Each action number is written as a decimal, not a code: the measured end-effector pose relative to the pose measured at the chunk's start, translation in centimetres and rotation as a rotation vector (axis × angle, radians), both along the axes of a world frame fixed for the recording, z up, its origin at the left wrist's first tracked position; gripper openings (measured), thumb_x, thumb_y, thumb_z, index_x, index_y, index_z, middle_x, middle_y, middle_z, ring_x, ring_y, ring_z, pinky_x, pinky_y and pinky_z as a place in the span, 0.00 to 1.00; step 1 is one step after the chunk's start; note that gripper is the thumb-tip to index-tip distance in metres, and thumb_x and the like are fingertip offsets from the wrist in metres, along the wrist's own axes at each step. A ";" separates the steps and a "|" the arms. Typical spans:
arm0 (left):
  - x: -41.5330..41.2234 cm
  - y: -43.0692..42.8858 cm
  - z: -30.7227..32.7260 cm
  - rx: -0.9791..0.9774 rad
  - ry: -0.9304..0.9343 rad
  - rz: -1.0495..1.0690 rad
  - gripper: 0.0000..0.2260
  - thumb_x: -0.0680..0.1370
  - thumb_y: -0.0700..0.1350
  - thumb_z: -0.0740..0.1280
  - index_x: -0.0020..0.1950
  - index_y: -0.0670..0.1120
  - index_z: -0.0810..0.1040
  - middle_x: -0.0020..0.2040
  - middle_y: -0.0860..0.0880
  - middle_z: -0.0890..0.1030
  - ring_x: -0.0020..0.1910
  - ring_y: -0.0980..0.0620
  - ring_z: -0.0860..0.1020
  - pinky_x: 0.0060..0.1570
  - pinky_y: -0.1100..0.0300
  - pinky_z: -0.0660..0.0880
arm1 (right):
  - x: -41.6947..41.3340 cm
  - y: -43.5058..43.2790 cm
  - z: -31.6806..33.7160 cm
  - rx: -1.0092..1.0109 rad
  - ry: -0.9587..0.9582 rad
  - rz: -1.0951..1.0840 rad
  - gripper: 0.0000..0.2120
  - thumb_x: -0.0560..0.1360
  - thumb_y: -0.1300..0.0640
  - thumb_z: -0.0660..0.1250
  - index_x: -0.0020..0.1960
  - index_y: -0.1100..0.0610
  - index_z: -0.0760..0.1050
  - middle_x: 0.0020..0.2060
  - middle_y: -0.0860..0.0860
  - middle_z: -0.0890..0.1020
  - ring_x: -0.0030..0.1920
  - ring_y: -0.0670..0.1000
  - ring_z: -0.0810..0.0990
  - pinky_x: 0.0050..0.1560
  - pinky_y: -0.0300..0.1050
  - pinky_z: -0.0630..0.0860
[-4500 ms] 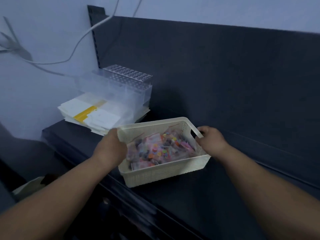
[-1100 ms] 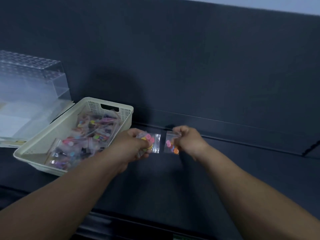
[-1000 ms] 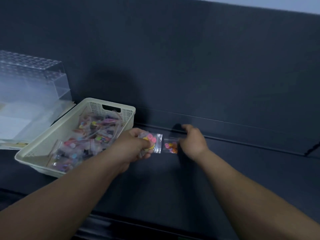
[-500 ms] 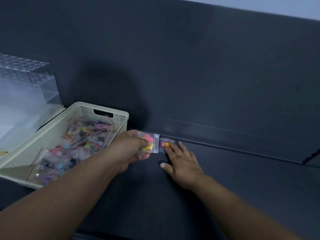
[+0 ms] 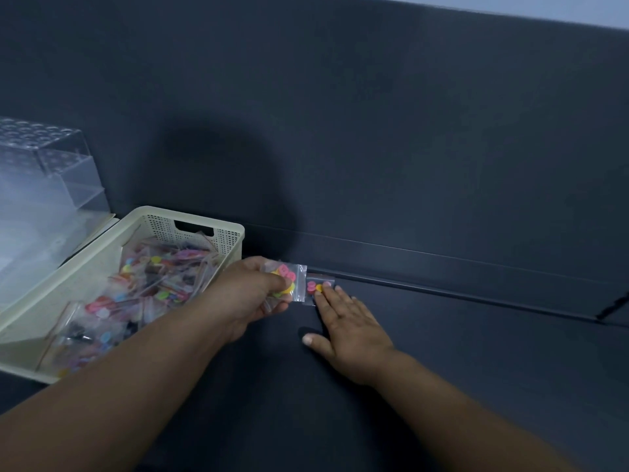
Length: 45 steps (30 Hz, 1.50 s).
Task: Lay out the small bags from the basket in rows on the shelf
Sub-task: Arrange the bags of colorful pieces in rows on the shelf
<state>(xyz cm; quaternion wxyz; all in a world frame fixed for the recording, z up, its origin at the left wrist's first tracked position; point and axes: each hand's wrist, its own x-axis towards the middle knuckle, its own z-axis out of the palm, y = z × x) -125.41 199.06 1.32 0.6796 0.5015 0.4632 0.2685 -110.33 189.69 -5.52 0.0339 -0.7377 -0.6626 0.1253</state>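
A person's right hand (image 5: 350,327) presses flat, fingers straight, on the first small bag (image 5: 315,287) at the back of the dark shelf (image 5: 476,352). The left hand (image 5: 253,294) pinches more bags (image 5: 289,281) just beside it. The cream basket (image 5: 218,229) at left holds many more, so the rows have barely begun. A dark wall panel rises behind.
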 end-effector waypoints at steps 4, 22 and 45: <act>0.0 -0.2 0.0 0.018 -0.017 0.000 0.07 0.74 0.32 0.67 0.46 0.44 0.77 0.41 0.44 0.81 0.35 0.51 0.79 0.30 0.63 0.78 | -0.2 0.0 1.3 0.285 0.356 -0.157 0.28 0.80 0.45 0.55 0.75 0.56 0.56 0.75 0.51 0.59 0.75 0.48 0.54 0.71 0.34 0.48; 2.6 -2.4 -0.2 -0.159 -0.029 -0.055 0.07 0.77 0.33 0.61 0.45 0.43 0.74 0.41 0.42 0.80 0.37 0.48 0.80 0.37 0.55 0.77 | 2.9 -1.7 5.2 0.291 1.175 -0.640 0.08 0.77 0.67 0.60 0.42 0.56 0.72 0.33 0.52 0.79 0.28 0.45 0.75 0.29 0.36 0.71; 3.2 -1.3 -2.0 -0.053 0.098 0.002 0.10 0.75 0.31 0.63 0.49 0.46 0.77 0.46 0.44 0.82 0.42 0.49 0.82 0.40 0.55 0.79 | 4.4 -3.2 -0.6 0.216 -0.028 -0.054 0.24 0.80 0.49 0.54 0.75 0.52 0.59 0.75 0.49 0.59 0.76 0.50 0.53 0.73 0.41 0.44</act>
